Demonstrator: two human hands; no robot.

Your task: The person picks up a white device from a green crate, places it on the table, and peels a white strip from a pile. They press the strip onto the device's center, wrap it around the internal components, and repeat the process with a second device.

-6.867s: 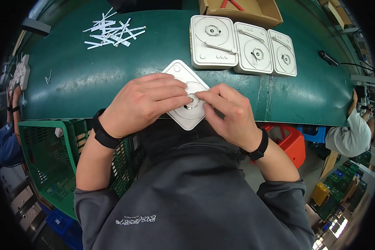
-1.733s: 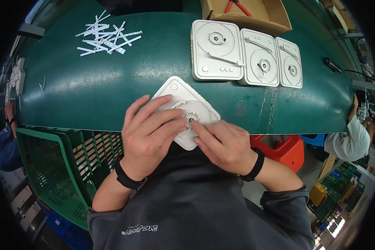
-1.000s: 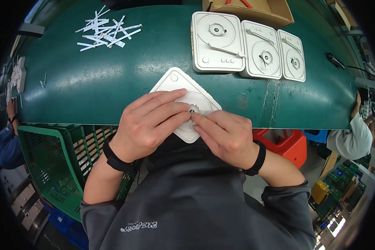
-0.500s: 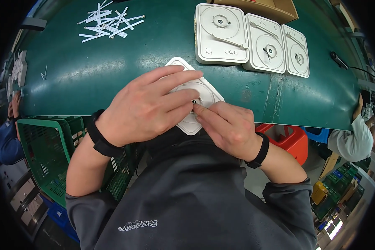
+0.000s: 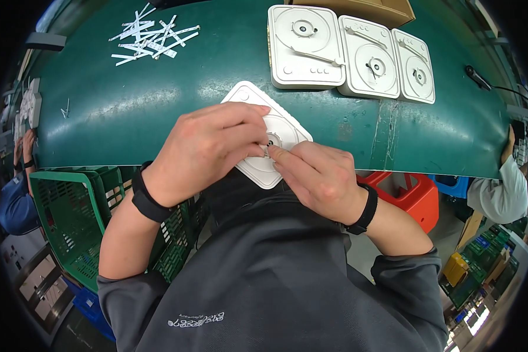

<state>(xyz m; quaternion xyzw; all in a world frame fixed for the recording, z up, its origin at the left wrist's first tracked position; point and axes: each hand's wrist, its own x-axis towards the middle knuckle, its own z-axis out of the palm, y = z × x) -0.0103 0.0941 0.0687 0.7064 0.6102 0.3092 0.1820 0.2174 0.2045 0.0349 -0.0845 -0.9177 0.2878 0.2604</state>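
Observation:
A white square casing (image 5: 246,94) shaped like a small record player lies turned cornerwise at the table's front edge. My left hand (image 5: 208,144) rests over its left side, fingers curled and closed, tips by the round centre. From the right, my right hand (image 5: 320,175) reaches to that same centre with thumb and forefinger pinched together. Whatever sits between the fingertips of both hands is too small and covered to name. A dark-centred hub (image 5: 272,141) shows just above the fingertips.
Three similar white casings (image 5: 308,47) stand in a row at the back right, before a cardboard box (image 5: 375,10). White strips (image 5: 152,41) lie heaped at the back left. A green crate (image 5: 70,223) and a red stool (image 5: 419,199) stand below the table (image 5: 217,64). Other people work at both sides.
My left hand's fingers have drawn back from over the casing and curled in, uncovering more of its upper part. The right hand keeps its pinch at the centre.

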